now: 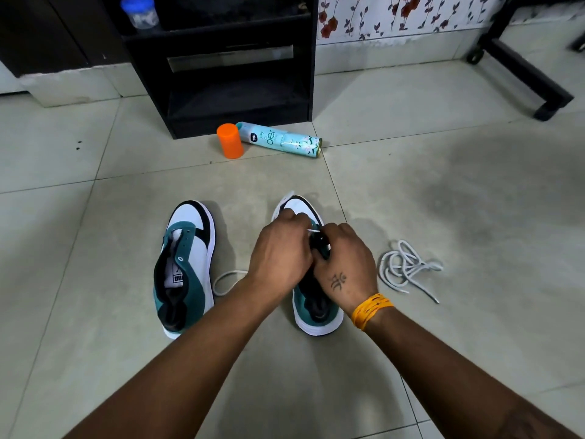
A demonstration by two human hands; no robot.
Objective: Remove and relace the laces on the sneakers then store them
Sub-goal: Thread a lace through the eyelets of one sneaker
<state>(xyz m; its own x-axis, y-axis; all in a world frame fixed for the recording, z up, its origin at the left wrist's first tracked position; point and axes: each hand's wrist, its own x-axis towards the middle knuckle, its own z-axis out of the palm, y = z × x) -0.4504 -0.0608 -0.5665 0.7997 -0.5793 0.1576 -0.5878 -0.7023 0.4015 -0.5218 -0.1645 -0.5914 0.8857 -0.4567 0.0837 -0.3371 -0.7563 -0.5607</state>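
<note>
Two white, teal and black sneakers stand on the tiled floor, toes pointing away from me. The left sneaker [186, 264] has no lace in its eyelets. My left hand [281, 251] and my right hand [345, 264] meet over the lacing area of the right sneaker [316, 308], fingers pinched on a white lace [313, 231] at the eyelets. A loop of that lace [226, 280] trails on the floor between the shoes. A second white lace [406, 269] lies loose in a tangle to the right of the right sneaker.
An orange cap [230, 141] and a teal spray can [281, 139] lie on the floor ahead, in front of a black shelf unit [221, 74]. A blue-lidded jar [141, 12] stands on that unit. A black furniture leg [535, 80] runs along the far right.
</note>
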